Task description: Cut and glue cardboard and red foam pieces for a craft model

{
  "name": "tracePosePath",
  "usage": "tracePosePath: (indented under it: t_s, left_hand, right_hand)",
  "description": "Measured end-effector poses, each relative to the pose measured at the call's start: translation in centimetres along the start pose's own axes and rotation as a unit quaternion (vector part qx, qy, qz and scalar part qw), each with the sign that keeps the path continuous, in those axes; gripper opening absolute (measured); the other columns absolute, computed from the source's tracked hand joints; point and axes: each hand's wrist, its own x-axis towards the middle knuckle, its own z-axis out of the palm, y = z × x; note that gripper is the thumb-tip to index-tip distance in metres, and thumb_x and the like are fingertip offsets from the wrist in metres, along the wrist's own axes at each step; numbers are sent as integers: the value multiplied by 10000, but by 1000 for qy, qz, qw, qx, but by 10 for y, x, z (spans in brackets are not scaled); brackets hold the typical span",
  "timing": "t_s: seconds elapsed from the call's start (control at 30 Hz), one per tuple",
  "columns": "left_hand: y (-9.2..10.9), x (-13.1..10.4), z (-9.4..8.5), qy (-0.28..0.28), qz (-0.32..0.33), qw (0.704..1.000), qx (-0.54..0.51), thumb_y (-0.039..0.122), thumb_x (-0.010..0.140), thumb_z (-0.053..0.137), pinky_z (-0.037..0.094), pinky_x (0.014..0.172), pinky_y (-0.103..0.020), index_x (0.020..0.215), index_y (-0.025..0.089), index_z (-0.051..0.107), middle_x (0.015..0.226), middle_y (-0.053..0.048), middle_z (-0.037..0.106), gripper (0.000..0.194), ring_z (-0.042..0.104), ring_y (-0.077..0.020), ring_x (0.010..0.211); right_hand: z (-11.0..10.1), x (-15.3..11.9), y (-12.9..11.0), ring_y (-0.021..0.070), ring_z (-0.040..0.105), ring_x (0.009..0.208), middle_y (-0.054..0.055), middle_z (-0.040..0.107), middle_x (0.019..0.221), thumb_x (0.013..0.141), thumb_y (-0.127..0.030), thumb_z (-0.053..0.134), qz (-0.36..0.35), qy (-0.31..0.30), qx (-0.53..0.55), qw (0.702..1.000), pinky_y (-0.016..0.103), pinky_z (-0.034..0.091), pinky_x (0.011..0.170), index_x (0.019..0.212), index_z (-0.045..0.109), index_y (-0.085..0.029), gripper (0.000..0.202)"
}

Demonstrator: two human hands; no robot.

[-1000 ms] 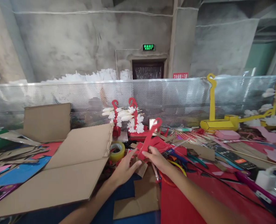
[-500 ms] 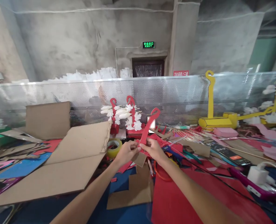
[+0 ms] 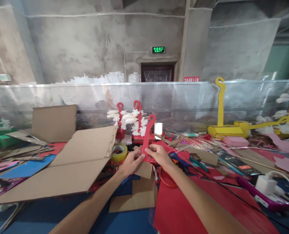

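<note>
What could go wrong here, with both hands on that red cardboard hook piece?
The left hand and right hand pinch only the base of the tall red cardboard hook cutout; its thin neck might bend. Finished red stands with white paper flowers sit just behind and could be knocked. Scissors lie beside the right forearm.

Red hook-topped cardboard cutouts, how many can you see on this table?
3: one red cutout held by both hands, two standing cutouts behind it among white flowers. Clutter may hide more.
</note>
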Motion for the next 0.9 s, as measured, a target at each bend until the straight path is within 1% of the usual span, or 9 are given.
tracePosePath:
  t_s: [0.13,0.27,0.33,0.43,0.53,0.63,0.7,0.8,0.9]
  left_hand:
    - [-7,2,-1,7,-13,1000,-12,580,933,591,360,620,-256,892,156,616,721,19,530,427,474,-144,655]
    - [-11,2,-3,3,-7,1000,-7,591,932,586,374,640,-260,855,161,611,732,14,556,438,492,-150,671]
    - [-12,2,-5,5,-6,1000,2,597,944,566,352,617,-255,806,168,580,700,27,517,450,456,-138,645]
    - [-11,2,-6,4,7,1000,24,590,959,542,326,596,-252,770,175,544,687,36,462,456,411,-130,641]
    - [-9,3,-7,5,27,999,40,579,967,533,320,595,-256,754,180,527,691,36,443,452,401,-131,646]
    - [-6,3,-7,5,33,999,37,585,959,544,298,582,-259,745,183,520,669,44,426,456,383,-124,616]
    - [-4,2,-7,0,35,999,26,594,947,560,306,587,-260,756,177,541,679,37,450,459,399,-126,620]
    - [-2,1,-7,-4,27,1000,-7,613,922,594,345,604,-259,781,168,591,700,20,510,466,444,-136,640]
    - [-1,0,-6,13,-8,996,-84,651,887,623,402,636,-262,793,165,629,706,5,562,495,503,-150,668]
  right_hand:
    - [4,-1,1,231,705,819,73,781,910,672,-436,843,7,-16,6,1000,338,548,739,945,753,-178,386]
    - [5,-2,0,190,671,728,47,760,827,671,-380,834,14,-21,9,1000,311,527,693,949,749,-168,360]
    - [5,-4,-1,180,655,698,37,745,789,666,-362,838,19,-25,8,999,300,515,665,941,745,-163,352]
    - [5,-6,-4,184,664,745,45,753,829,677,-353,841,24,-30,11,999,294,517,687,937,744,-166,334]
    - [5,-7,-5,184,666,762,47,754,848,697,-365,833,26,-24,12,999,293,514,697,944,744,-171,327]
    - [5,-5,-2,173,647,722,32,732,794,697,-367,829,9,-22,1,1000,289,498,683,921,733,-171,312]
    - [6,-3,0,170,635,702,25,722,767,691,-366,828,-3,-23,-8,1000,290,490,674,911,724,-175,310]
    - [5,-1,3,178,641,704,33,734,788,682,-378,835,-7,-23,-13,1000,301,494,677,918,720,-181,328]
    - [3,-1,4,192,682,760,48,759,863,687,-395,845,11,-28,15,999,312,518,722,947,712,-186,359]
